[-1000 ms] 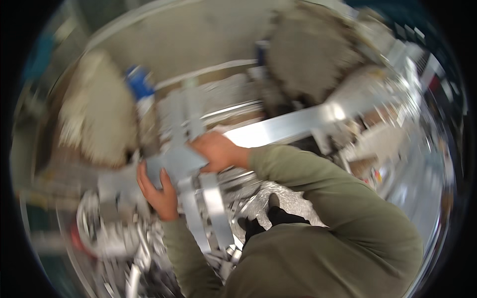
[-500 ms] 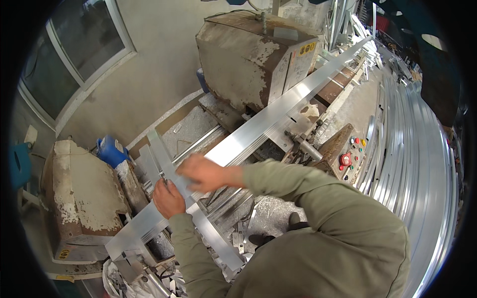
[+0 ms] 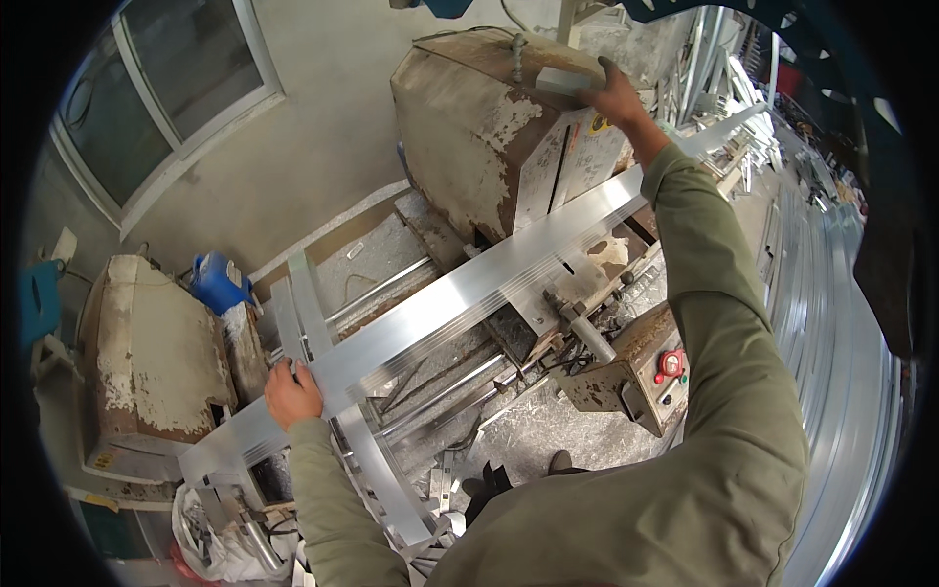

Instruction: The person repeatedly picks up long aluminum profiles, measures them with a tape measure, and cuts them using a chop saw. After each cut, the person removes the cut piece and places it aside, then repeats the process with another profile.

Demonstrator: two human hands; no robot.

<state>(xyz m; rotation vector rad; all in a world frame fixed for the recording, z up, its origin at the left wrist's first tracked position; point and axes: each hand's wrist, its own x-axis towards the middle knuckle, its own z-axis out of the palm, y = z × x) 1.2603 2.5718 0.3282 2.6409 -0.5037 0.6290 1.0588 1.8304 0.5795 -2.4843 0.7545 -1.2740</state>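
A long silvery aluminium profile (image 3: 430, 303) lies diagonally across the two-headed cutting machine. My left hand (image 3: 293, 393) is closed on its far edge near the left end, beside crossing metal strips (image 3: 305, 303). My right arm stretches out to the top of the far machine housing (image 3: 465, 117). There my right hand (image 3: 618, 102) grips the end of a short pale aluminium piece (image 3: 562, 81), its fingers on the far side and its thumb nearer me. The piece still rests on the housing.
A second worn housing (image 3: 161, 357) stands at the left, beside a blue jug (image 3: 221, 282). A control box (image 3: 626, 382) with a red button stands below my right arm. Long profiles (image 3: 831, 382) are stacked at the right. Metal offcuts lie near a white sack (image 3: 201, 533).
My right hand has left the profile beside my left hand and reached up to the short piece on the housing. My left hand has shifted slightly left and down along the profile.
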